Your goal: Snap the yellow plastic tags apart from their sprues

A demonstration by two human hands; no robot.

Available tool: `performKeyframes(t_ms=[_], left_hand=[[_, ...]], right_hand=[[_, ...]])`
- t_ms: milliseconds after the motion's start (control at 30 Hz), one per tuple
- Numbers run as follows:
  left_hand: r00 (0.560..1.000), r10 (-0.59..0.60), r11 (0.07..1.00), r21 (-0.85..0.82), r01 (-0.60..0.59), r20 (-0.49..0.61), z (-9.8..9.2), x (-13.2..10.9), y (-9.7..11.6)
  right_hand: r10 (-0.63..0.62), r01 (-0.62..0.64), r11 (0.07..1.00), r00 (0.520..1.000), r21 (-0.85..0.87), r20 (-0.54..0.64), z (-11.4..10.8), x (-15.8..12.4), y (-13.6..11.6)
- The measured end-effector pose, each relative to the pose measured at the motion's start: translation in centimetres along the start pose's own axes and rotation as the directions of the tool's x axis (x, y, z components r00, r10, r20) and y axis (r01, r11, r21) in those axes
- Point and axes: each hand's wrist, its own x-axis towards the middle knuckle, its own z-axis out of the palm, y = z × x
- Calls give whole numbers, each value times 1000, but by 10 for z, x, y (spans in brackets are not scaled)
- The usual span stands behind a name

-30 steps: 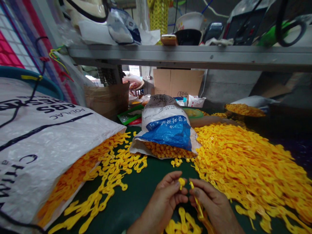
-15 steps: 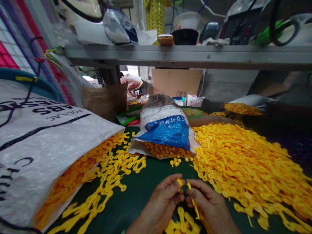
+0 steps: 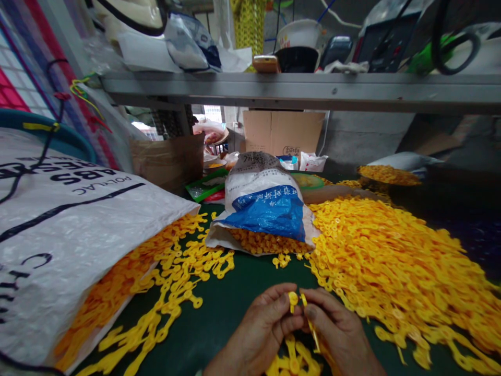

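Between the thumb and fingers of my left hand (image 3: 268,325) is a small yellow plastic piece (image 3: 293,301) with a round head and a short stem. Close beside it, my right hand (image 3: 337,326) pinches a longer, thin yellow plastic strip (image 3: 310,325), seen nearly edge-on. The two pieces are a small gap apart. Below my hands, near the bottom edge, lie several loose yellow plastic parts (image 3: 294,360) with ring-shaped ends, partly covered by my hands.
A large heap of yellow parts (image 3: 391,261) fills the right side. At left a white sack (image 3: 78,209) spills linked yellow parts (image 3: 168,297) onto the dark green tabletop (image 3: 219,308). A blue-and-white bag (image 3: 270,209) of small pieces stands ahead, under a metal shelf beam (image 3: 289,89).
The small piece in my left fingers has turned so its round face shows and its stem points down. My left hand has shifted slightly; my right hand stays nearly in place.
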Motion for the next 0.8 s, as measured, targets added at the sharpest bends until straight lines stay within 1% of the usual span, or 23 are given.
performKeyframes(t_ms=[100, 233, 400, 500, 633, 800], left_hand=[[1000, 0, 1000, -5, 1, 3, 0, -1, 0], [1000, 7, 1000, 2, -7, -8, 0, -1, 0], [1000, 17, 1000, 13, -17, 1, -2, 1, -2], [999, 30, 999, 13, -30, 10, -3, 1, -3], [999, 43, 999, 16, -43, 8, -2, 1, -3], [999, 47, 999, 18, -48, 9, -1, 1, -2]], right_hand=[[-27, 27, 1000, 1000, -5, -3, -1, 0, -1], [-48, 49, 998, 998, -36, 42, -1, -1, -3], [-64, 67, 993, 997, -93, 30, 0, -1, 1], [-81, 85, 988, 996, -125, 43, 0, -1, 3], [-101, 105, 986, 994, -131, 37, -1, -1, 5], [-96, 100, 986, 995, -132, 37, -2, -1, 9]])
